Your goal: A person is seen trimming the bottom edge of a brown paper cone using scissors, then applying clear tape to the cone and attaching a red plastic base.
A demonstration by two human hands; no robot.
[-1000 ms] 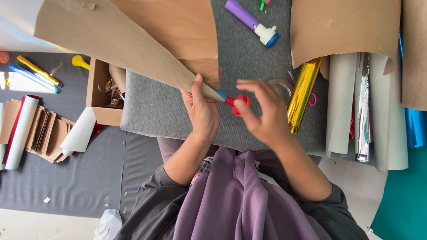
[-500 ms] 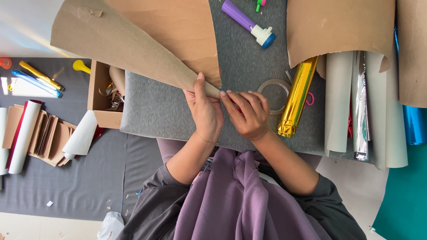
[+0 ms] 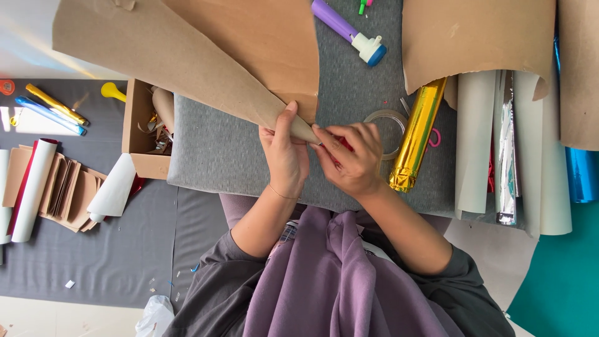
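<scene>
Brown paper cone (image 3: 187, 68) is already rolled, lying on the grey pad (image 3: 218, 156). Left hand (image 3: 286, 153) pinches its tip shut; right hand (image 3: 350, 159), fingers curled w/ sth red, works the seam, prob. not fixed yet.

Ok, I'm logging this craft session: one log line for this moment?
left hand: grips brown paper cone near tip | right hand: pinches tip, red thing under fingers | tape roll: beside right hand

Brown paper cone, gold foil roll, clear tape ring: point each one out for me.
brown paper cone (image 3: 187, 68), head view, on its wide body
gold foil roll (image 3: 417, 134), head view, mid-length of the tube
clear tape ring (image 3: 378, 117), head view, on its upper rim
</scene>
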